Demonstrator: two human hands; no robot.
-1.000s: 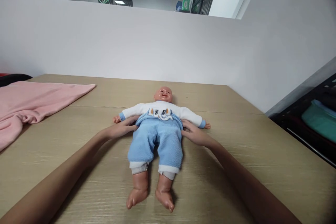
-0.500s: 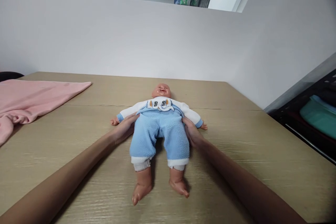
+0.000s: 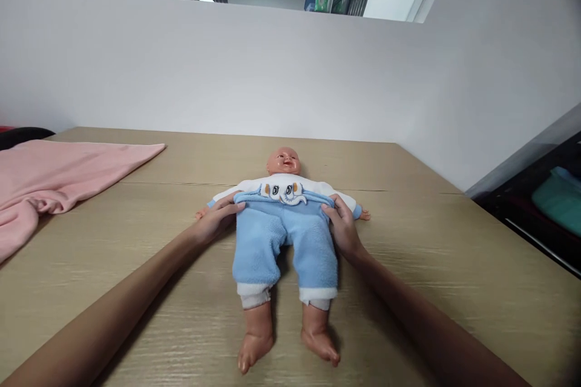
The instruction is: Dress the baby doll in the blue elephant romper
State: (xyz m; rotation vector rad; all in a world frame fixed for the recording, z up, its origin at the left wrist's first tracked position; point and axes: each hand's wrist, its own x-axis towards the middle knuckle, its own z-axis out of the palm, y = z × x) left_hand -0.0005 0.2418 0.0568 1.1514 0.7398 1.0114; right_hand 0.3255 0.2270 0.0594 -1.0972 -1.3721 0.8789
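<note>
A baby doll (image 3: 284, 162) lies on its back on the table, head away from me and bare feet toward me. It wears a white top (image 3: 313, 184) with blue cuffs and an elephant face on the front, and fleecy blue pants (image 3: 258, 242) with white hems. My left hand (image 3: 218, 214) pinches the pants' waistband at its left side, thumb on top. At the right side my right hand (image 3: 344, 225) pinches the same waistband, which is drawn out wide between both hands. The fingers under the fabric are partly hidden.
A pink cloth (image 3: 68, 172) lies crumpled on the table (image 3: 158, 290) at the left. A pale wall (image 3: 227, 72) rises behind the table's far edge. To the right, beyond the edge, is a dark rack (image 3: 512, 205) with a green folded item (image 3: 556, 202).
My hands have gone from lying along the doll's sides to gripping the waistband, which is now stretched wider across the belly. The view has shifted slightly.
</note>
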